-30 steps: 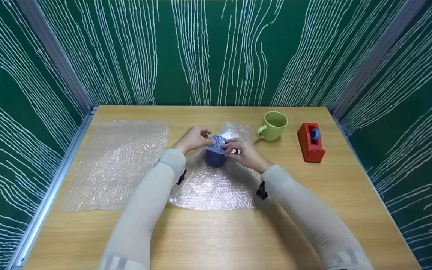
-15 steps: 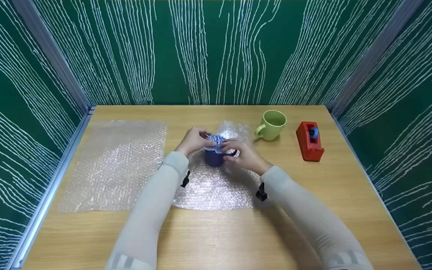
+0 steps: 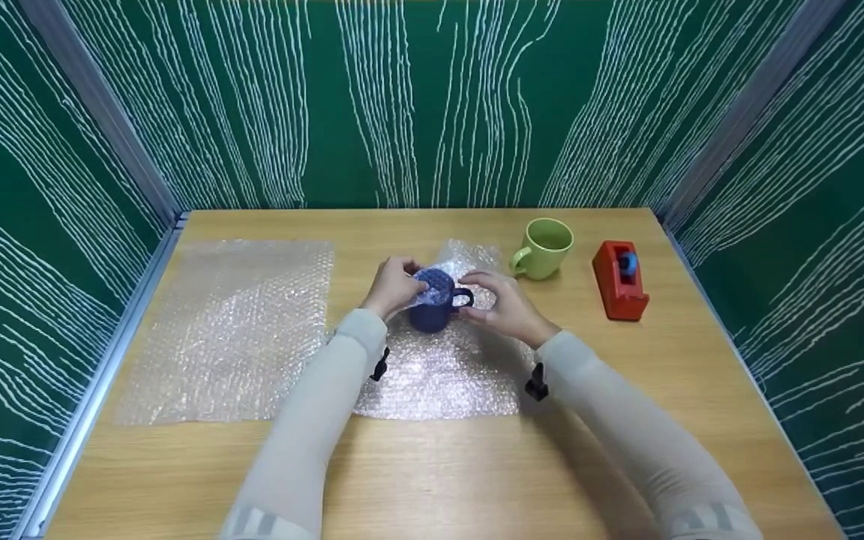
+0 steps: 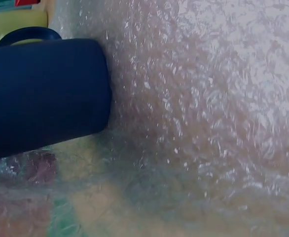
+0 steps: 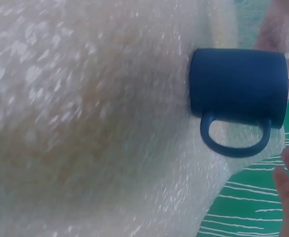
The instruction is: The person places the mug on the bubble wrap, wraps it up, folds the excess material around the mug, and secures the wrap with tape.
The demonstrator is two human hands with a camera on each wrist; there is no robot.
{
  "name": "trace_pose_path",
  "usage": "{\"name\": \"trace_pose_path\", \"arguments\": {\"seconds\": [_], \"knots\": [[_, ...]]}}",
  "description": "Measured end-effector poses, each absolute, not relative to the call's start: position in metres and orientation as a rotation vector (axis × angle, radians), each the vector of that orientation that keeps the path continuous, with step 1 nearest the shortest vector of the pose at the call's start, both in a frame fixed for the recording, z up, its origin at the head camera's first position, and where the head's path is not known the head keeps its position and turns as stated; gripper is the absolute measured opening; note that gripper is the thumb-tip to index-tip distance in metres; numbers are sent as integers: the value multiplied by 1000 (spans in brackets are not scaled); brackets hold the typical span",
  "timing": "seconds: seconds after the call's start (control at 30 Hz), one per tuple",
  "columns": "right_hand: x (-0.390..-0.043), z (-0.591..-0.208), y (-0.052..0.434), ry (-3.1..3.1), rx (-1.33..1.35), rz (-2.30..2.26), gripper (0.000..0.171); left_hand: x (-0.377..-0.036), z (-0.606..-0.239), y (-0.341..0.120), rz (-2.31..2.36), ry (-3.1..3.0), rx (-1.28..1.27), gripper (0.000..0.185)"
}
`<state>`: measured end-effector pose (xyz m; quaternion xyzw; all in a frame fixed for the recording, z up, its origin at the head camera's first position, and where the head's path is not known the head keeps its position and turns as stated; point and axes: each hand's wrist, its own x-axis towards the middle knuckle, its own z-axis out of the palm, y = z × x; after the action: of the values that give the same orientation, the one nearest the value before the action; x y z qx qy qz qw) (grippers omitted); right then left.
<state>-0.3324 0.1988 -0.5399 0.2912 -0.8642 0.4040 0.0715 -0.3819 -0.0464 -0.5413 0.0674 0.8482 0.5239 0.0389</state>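
Two mugs on one table [image 3: 432,480]: a blue mug [image 3: 430,318] and a green mug [image 3: 544,255]. Two sheets of bubble wrap too, plus one red tape dispenser [image 3: 615,289] with a single blue roll [image 3: 628,262] in it.

The blue mug sits upright about midway between the table's left and right edges, right on top of the middle sheet [image 3: 432,386], with its handle [image 3: 463,298] pointing to the right edge. A flap [image 3: 436,281] of bubble wrap lies over its mouth.

Left hand [image 3: 393,289] is pinching that flap at the mug's rim, thumb on the near side. Right hand [image 3: 507,306] has its thumb and fingers spread pretty wide in a C on either side of the handle, not gripping anything. The right wrist view shows those fingers clear of the handle; can't tell if the thumb is brushing it.

The other sheet, the left sheet [image 3: 229,337], is lying flat along the table's left edge, running up near the far left corner. Green mug stands by the far edge, right of centre, and the tape dispenser is further right, near the far right corner.
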Motion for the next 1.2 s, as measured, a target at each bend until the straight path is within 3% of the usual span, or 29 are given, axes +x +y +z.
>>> {"name": "trace_pose_path", "arguments": {"seconds": [0.53, 0.9, 1.2], "knots": [[-317, -554, 227, -2789, 991, 1054, 49, -379, -544, -44, 1606, 2683, 79, 14], [-301, -562, 244, -2886, 1240, 843, 49, -379, -544, -40, 1547, 2703, 52, 19], [-295, -559, 257, -2956, 1390, 703, 53, -384, -545, -38, 1499, 2729, 67, 13]]}}
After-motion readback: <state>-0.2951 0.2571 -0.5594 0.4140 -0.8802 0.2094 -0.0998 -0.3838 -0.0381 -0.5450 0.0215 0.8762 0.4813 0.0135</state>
